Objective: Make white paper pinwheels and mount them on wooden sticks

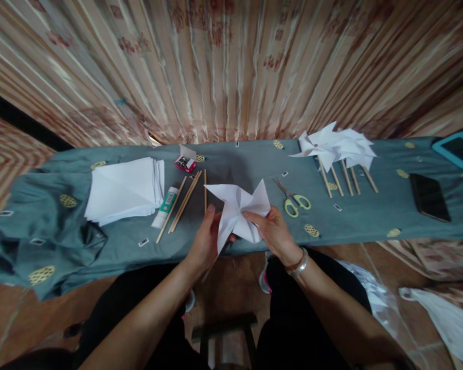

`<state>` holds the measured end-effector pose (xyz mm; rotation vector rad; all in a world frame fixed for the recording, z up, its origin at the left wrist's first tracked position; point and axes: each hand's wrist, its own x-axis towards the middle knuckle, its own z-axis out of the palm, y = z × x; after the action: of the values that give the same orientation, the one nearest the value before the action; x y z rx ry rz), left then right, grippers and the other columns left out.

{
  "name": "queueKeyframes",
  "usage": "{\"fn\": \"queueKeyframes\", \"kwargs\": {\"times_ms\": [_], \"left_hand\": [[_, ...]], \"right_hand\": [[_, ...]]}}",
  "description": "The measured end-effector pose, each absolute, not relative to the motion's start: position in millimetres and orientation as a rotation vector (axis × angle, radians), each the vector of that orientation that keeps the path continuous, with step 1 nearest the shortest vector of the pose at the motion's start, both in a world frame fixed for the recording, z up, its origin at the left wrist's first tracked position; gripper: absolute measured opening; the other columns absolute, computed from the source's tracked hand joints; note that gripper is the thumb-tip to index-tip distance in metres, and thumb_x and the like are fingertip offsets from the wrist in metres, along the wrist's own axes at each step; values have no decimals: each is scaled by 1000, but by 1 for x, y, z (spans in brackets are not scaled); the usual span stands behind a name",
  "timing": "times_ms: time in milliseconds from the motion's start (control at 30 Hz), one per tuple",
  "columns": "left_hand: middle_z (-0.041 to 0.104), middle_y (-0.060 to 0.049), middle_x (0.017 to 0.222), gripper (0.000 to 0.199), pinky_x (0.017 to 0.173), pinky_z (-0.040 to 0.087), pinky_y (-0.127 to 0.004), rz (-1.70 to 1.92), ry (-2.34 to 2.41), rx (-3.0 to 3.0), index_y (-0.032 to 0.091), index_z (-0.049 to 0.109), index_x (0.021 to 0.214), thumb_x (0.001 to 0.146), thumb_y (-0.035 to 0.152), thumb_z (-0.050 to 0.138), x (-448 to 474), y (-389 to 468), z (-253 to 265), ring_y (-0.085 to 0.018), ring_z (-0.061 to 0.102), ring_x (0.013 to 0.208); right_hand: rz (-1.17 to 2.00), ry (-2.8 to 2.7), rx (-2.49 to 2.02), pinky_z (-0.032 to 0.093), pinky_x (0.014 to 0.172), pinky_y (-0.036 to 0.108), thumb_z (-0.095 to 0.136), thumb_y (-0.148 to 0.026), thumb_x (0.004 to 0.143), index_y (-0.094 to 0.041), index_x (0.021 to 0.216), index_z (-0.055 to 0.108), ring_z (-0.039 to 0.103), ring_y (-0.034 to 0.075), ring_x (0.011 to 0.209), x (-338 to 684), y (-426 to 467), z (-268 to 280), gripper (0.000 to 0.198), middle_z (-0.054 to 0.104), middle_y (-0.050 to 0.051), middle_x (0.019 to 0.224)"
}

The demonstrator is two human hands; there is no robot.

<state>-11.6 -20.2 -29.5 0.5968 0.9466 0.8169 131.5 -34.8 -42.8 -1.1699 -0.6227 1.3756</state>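
Note:
A white paper pinwheel (237,213) is held up over the table's front edge, its folded points spread out. My right hand (273,228) grips its right side, with the thumb laid near the middle. Behind its lower left part, my left hand (208,236) is closed, and most of those fingers are hidden. From there a thin stick (211,268) slants down, partly covered by the paper. Green-handled scissors (293,199) lie just right of the pinwheel. Left of it are several loose wooden sticks (185,203) and a glue stick (165,207).
A stack of white paper (124,189) and a small open red box (185,163) are on the left. Several finished pinwheels (341,146) lie at the back right, near a dark phone (430,197) and a blue-framed device (460,150). A patterned curtain (231,72) hangs behind.

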Motion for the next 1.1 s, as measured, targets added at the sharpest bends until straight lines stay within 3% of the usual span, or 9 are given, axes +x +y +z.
{"fn": "queueKeyframes", "kwargs": {"times_ms": [100,267,633,867,1100], "left_hand": [[61,-3,54,58,51,42,-24,836,940,687,13,69,71,56,69,71,-13,-19,-23,-16,57,57],[67,-1,62,42,64,47,-26,930,1052,768,13,70,69,40,39,88,-7,-17,-16,-15,59,61],[68,-2,62,33,57,44,-25,931,1129,781,12,72,67,50,36,85,-7,-17,-27,-14,58,57],[56,2,47,30,45,31,-22,922,1141,898,13,66,57,57,38,82,-10,-17,-39,-9,44,45],[57,2,49,29,47,33,-22,898,1157,923,13,67,60,60,39,80,-11,-17,-42,-10,46,47]], "right_hand": [[1360,-630,-1183,53,65,31,82,-28,58,-19,82,71,66,18,66,129,-35,-38,28,75,2,78],[1270,-703,-1235,52,67,30,83,-26,56,-18,83,71,66,18,68,126,-35,-33,30,76,2,80],[1265,-686,-1237,55,66,33,83,-27,54,-20,75,74,66,18,65,125,-36,-30,24,76,1,76],[1344,-628,-1227,57,74,35,88,-26,48,-21,74,75,68,18,67,127,-36,-29,29,77,1,77],[1407,-638,-1194,57,78,37,87,-26,54,-20,78,76,70,19,71,130,-38,-32,28,77,3,81]]}}
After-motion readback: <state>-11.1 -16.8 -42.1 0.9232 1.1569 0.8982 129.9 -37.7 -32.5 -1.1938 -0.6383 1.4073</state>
